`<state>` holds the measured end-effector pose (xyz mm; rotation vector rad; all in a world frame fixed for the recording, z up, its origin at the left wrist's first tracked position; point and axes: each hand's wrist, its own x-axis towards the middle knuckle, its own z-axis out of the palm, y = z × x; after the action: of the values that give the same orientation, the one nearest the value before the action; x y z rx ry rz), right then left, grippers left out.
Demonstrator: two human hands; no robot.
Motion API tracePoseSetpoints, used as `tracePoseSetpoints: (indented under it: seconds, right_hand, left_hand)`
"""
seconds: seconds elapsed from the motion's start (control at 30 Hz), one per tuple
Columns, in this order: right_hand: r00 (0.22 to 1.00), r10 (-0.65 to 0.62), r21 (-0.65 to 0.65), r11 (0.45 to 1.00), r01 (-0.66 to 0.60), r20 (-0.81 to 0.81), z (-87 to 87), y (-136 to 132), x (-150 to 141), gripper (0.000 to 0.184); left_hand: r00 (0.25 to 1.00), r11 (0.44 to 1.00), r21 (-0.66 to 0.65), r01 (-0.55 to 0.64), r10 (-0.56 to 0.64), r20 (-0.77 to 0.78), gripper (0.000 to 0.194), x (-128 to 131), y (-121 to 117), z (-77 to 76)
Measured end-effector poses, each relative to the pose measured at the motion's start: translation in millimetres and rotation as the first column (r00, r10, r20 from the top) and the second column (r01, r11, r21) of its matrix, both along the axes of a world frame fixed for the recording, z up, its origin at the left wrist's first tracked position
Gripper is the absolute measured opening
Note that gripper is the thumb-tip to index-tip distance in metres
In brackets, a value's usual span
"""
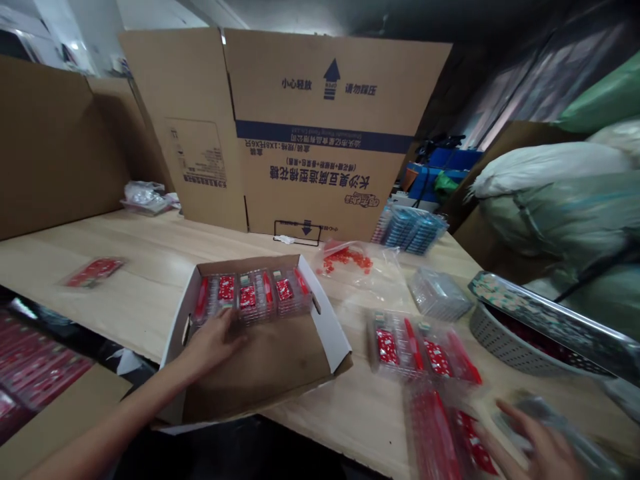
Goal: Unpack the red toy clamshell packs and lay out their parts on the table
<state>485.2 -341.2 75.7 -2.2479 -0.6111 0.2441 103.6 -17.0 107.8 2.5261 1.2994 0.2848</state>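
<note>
In a shallow cardboard tray box point(260, 373), clear plastic packs point(250, 297) holding red dotted pieces and red sticks stand in stacks along the far side. My left hand point(217, 340) reaches over the box's left wall, at the near edge of the leftmost stack, its thumb apart from the fingers. At the lower right, my right hand point(540, 443) is blurred, with thumb and fingers spread. It is beside a stack of similar red packs point(450, 440); contact is hard to make out. More red packs point(400, 343) lie just beyond.
A large printed carton point(330, 153) stands upright at the back. A bag of small red pieces point(345, 260), empty-looking clear trays point(440, 293), blue packs point(413, 227) and a grey basket point(520, 340) are on the right. A single pack point(95, 272) lies at left.
</note>
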Motion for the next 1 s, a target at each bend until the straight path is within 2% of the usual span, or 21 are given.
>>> tracePoseSetpoints:
  seconds: [0.03, 0.07, 0.13, 0.17, 0.2, 0.23, 0.3, 0.37, 0.43, 0.6, 0.8, 0.9, 1.0]
  right_hand:
    - [0.987, 0.139, 0.057, 0.989, -0.135, -0.075, 13.8, 21, -16, 0.058]
    - [0.951, 0.279, 0.144, 0.955, -0.259, -0.136, 27.5, 47, -36, 0.056]
    - [0.804, 0.568, 0.267, 0.814, -0.516, -0.178, 49.5, 114, -80, 0.050]
    - [0.759, 0.629, 0.261, 0.771, -0.581, -0.168, 56.7, 151, -101, 0.047]
    - [0.756, 0.638, 0.168, 0.769, -0.616, -0.146, 61.1, 187, -119, 0.044]
    - [0.773, 0.623, 0.008, 0.779, -0.627, -0.118, 63.3, 221, -133, 0.039]
    - [0.812, 0.573, -0.098, 0.807, -0.583, -0.110, 62.2, 278, -150, 0.035]
    - [0.852, 0.516, -0.160, 0.837, -0.524, -0.093, 56.4, 313, -157, 0.037]
    - [0.869, 0.490, -0.200, 0.846, -0.494, -0.070, 48.5, 331, -161, 0.039]
    - [0.849, 0.520, -0.254, 0.813, -0.524, -0.088, 32.4, 348, -167, 0.042]
    - [0.815, 0.511, -0.264, 0.775, -0.575, -0.273, 25.9, 374, -149, 0.032]
    - [0.789, 0.514, -0.242, 0.763, -0.600, -0.336, 24.1, 376, -144, 0.032]
    - [0.765, 0.518, -0.172, 0.773, -0.610, -0.384, 23.6, 371, -147, 0.029]
  left_hand:
    - [0.999, 0.998, 0.062, 0.031, -0.029, -0.030, 0.059, 4, 2, 0.3]
    - [0.995, 0.991, 0.111, 0.071, -0.063, -0.072, 0.063, 10, 6, 0.0]
    - [0.975, 0.980, 0.134, 0.149, -0.122, -0.187, 0.076, 27, 14, -3.2]
    - [0.959, 0.977, 0.120, 0.175, -0.141, -0.246, 0.082, 35, 17, -6.1]
    - [0.943, 0.976, 0.107, 0.191, -0.152, -0.296, 0.086, 41, 20, -9.4]
    - [0.929, 0.974, 0.100, 0.202, -0.158, -0.334, 0.088, 45, 22, -12.8]
    - [0.912, 0.967, 0.110, 0.232, -0.176, -0.369, 0.083, 45, 24, -19.1]
    - [0.903, 0.957, 0.126, 0.260, -0.195, -0.383, 0.078, 36, 25, -23.4]
    - [0.895, 0.954, 0.129, 0.270, -0.200, -0.398, 0.079, 24, 26, -25.9]
    - [0.909, 0.955, 0.101, 0.280, -0.230, -0.348, 0.089, 6, 34, -29.9]
    - [0.960, 0.967, 0.122, 0.225, -0.198, -0.199, 0.086, 9, 37, -33.5]
    - [0.968, 0.968, 0.131, 0.213, -0.191, -0.160, 0.092, 12, 36, -32.5]
    - [0.964, 0.958, 0.156, 0.241, -0.217, -0.155, 0.089, 13, 35, -30.2]
